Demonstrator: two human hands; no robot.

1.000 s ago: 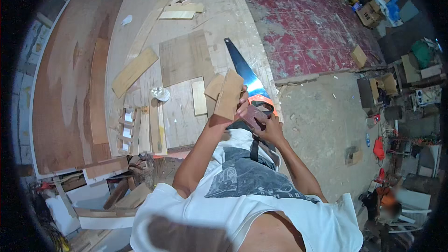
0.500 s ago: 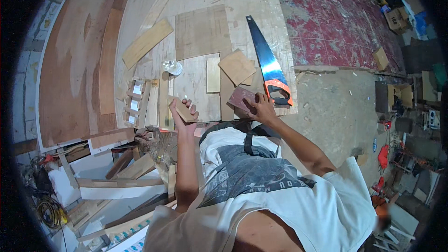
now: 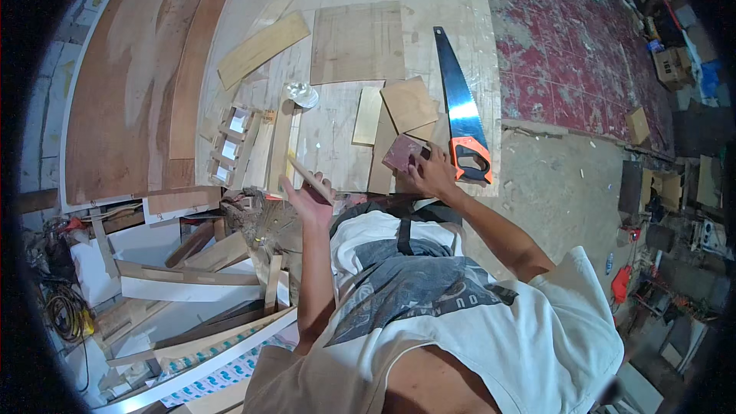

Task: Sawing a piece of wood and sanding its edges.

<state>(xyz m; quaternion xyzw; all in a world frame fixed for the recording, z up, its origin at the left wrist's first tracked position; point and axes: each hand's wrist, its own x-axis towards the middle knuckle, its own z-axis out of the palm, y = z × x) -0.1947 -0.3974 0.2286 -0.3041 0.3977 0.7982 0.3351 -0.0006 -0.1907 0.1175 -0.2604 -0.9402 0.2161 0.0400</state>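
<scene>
My left hand [image 3: 311, 204] holds a small flat piece of wood [image 3: 313, 181] near the table's front edge. The piece is tilted and shows its narrow edge; the fingers curl behind it. To the right, my right hand [image 3: 435, 176] has its fingers closed on a reddish-brown sheet of sandpaper [image 3: 399, 153], over the wood strips at the front of the table. Just beyond the sandpaper lies a square wood piece [image 3: 409, 104]. A handsaw [image 3: 460, 103] with an orange and black handle rests beside my right hand, blade pointing away.
A clear jar or cup [image 3: 303, 95] stands on the worktable [image 3: 337, 126], near a slatted wooden frame [image 3: 232, 146]. Thin boards [image 3: 262, 50] lie farther back. Offcuts [image 3: 192, 284] and cables [image 3: 65, 314] are heaped at lower left. Red worn flooring [image 3: 567, 54] spreads at right.
The wood piece in my left hand has turned from its broad face toward its edge. The sandpaper has tilted slightly in my right hand. The whole view has shifted a little.
</scene>
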